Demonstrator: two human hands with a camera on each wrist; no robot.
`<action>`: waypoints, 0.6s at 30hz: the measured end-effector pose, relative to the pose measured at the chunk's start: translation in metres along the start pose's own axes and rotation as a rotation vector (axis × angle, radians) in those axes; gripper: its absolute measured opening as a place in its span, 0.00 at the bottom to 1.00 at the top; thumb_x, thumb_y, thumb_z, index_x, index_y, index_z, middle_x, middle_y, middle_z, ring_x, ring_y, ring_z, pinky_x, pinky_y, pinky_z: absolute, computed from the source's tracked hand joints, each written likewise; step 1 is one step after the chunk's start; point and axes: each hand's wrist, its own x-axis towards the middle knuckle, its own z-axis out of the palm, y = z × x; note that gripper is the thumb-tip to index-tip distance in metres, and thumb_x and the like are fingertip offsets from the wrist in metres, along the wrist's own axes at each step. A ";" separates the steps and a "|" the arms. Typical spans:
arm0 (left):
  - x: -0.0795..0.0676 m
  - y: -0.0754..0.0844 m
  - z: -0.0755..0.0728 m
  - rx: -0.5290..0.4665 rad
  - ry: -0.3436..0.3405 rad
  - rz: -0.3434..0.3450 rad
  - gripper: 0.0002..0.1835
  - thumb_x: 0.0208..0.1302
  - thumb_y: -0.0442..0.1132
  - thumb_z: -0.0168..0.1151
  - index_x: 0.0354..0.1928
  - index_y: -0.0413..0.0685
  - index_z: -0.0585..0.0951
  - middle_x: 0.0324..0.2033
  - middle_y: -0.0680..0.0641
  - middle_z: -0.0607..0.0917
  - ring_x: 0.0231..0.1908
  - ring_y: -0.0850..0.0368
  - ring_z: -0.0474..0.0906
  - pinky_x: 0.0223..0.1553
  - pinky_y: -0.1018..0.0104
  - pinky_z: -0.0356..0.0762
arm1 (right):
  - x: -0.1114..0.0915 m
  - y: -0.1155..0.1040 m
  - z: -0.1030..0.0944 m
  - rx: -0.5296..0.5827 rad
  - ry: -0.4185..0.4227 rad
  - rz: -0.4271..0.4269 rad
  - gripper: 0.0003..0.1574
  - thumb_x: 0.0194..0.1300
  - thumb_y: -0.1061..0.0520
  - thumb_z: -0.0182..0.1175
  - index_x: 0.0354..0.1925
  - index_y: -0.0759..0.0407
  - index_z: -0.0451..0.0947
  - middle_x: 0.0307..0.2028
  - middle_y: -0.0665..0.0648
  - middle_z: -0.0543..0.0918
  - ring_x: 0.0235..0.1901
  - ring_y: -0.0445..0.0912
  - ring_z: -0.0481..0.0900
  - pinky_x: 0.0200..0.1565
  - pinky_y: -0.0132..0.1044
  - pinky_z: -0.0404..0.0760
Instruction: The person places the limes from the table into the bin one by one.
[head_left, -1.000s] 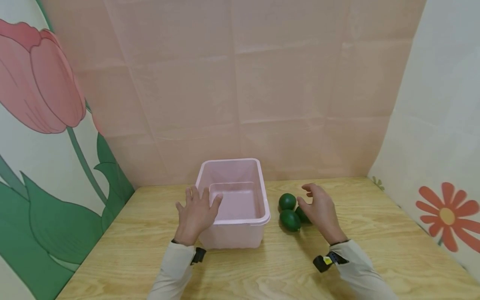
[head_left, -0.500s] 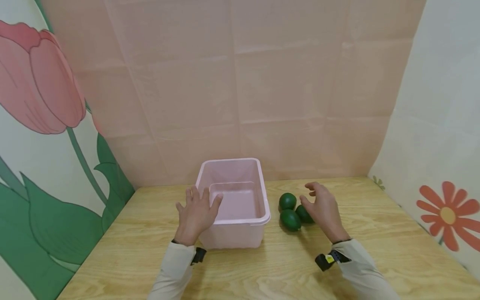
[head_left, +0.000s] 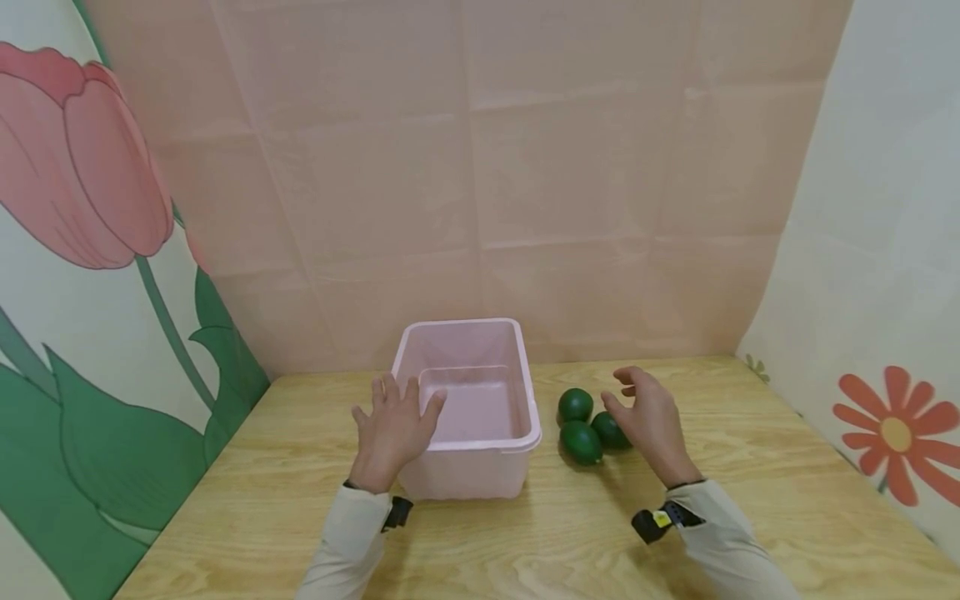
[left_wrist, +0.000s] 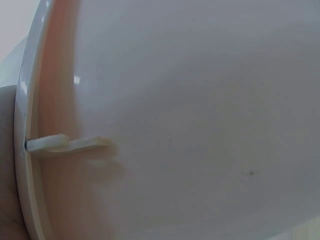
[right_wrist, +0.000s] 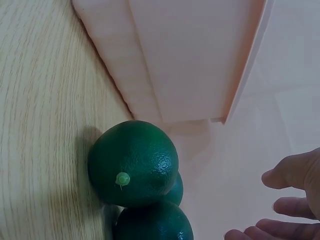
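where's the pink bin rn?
In the head view, the bin stands on the table, just left of the three green fruits, with the left hand at its near left corner.

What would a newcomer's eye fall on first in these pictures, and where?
Probably the huge pink tulip pictured on the left side of the head view. Next would come the pale pink bin on the wood-grain table, with the left hand at its near left corner. Three dark green fruits cluster just right of the bin, beside the right hand.
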 end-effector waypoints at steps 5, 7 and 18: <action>0.000 0.000 0.000 0.004 -0.009 -0.006 0.40 0.75 0.65 0.40 0.75 0.42 0.62 0.74 0.26 0.50 0.75 0.29 0.39 0.62 0.19 0.38 | 0.001 0.002 -0.001 0.007 -0.008 0.018 0.23 0.67 0.59 0.65 0.56 0.71 0.75 0.52 0.73 0.80 0.46 0.64 0.81 0.44 0.59 0.81; 0.001 0.000 0.000 0.004 -0.012 -0.007 0.40 0.75 0.65 0.40 0.75 0.42 0.62 0.74 0.26 0.50 0.75 0.29 0.39 0.62 0.19 0.38 | 0.001 0.002 -0.001 0.009 -0.010 0.027 0.24 0.67 0.59 0.65 0.56 0.71 0.75 0.52 0.73 0.80 0.46 0.64 0.81 0.44 0.59 0.81; 0.000 0.001 0.000 0.028 -0.011 -0.002 0.40 0.75 0.64 0.42 0.75 0.42 0.62 0.74 0.26 0.51 0.75 0.29 0.42 0.61 0.19 0.40 | 0.001 0.004 -0.003 -0.034 -0.032 0.053 0.26 0.67 0.55 0.64 0.57 0.71 0.74 0.52 0.74 0.80 0.48 0.66 0.81 0.45 0.60 0.80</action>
